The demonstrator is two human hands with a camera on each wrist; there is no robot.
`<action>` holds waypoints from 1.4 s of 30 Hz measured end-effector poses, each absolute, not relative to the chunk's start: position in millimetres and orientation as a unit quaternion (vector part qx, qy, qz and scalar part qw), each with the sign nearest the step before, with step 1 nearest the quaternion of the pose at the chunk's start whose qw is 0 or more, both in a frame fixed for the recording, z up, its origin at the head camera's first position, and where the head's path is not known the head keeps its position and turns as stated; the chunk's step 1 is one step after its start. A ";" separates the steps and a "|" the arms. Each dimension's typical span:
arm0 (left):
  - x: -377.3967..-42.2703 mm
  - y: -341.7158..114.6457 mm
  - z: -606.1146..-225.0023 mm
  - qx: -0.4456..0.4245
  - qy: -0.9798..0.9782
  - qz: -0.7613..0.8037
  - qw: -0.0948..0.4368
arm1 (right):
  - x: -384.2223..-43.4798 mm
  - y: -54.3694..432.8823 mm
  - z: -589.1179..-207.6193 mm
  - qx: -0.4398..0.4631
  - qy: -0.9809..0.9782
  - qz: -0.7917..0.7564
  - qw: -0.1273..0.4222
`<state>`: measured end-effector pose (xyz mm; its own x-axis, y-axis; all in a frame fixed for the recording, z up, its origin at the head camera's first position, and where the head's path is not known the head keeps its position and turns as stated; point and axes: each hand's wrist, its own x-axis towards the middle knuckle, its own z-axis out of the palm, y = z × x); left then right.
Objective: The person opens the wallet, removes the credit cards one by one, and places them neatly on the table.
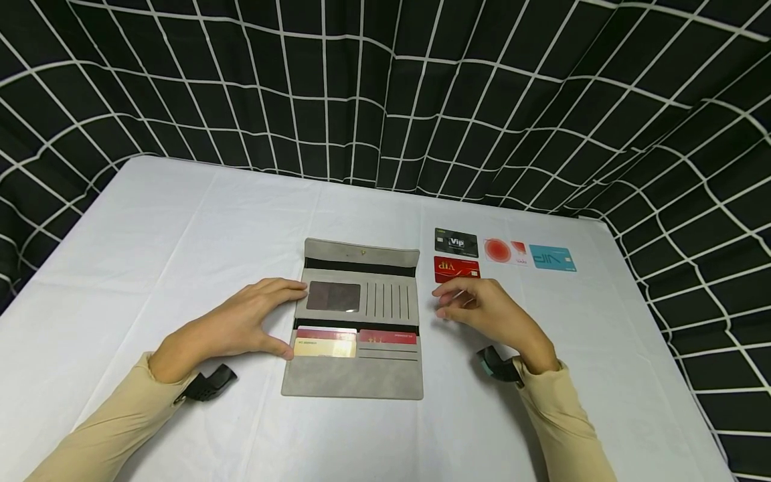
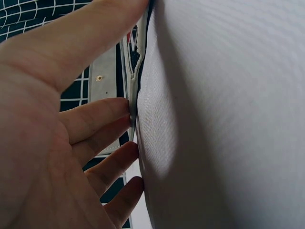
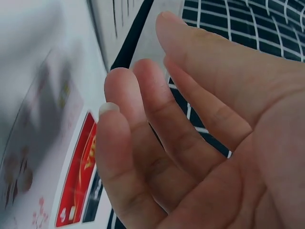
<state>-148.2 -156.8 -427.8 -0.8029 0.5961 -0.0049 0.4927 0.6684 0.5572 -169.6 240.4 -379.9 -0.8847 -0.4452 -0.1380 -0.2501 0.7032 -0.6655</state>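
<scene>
A grey long wallet (image 1: 352,378) lies unfolded on the white table, flap at the far end. My left hand (image 1: 243,325) rests at its left edge, thumb and fingers spread along the side. In the wallet's left slots sit a cream card (image 1: 325,347) and, behind it, a red-and-white card (image 1: 328,333); a red card (image 1: 387,337) fills a right slot. My right hand (image 1: 488,311) is right of the wallet, fingers loosely bent and holding nothing. Just beyond it lies a red VIP card (image 1: 456,268), partly covered by the fingers in the head view.
A black Vip card (image 1: 456,242), a white card with a red circle (image 1: 504,252) and a blue VIP card (image 1: 552,258) lie right of the wallet. A black curtain with white grid lines (image 1: 337,94) hangs behind the white-covered table (image 1: 181,234).
</scene>
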 end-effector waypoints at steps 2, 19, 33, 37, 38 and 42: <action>-148.0 -156.7 -427.8 0.299 0.909 0.276 0.095 | -167.3 235.6 -379.2 -0.197 0.910 -0.333 0.152; -148.1 -157.1 -430.0 0.303 0.907 0.277 0.088 | -152.8 204.9 -388.5 -0.248 0.890 -0.332 0.188; -148.5 -156.7 -430.3 0.306 0.908 0.272 0.086 | -148.9 192.8 -396.7 -0.280 0.890 -0.311 0.183; -148.2 -156.4 -429.8 0.305 0.909 0.272 0.086 | -148.3 190.7 -398.9 -0.292 0.891 -0.301 0.176; -148.2 -156.4 -429.7 0.304 0.909 0.272 0.086 | -148.0 190.2 -399.6 -0.295 0.891 -0.298 0.173; -148.2 -156.4 -429.1 0.303 0.909 0.273 0.087 | -147.0 188.3 -402.6 -0.304 0.894 -0.284 0.164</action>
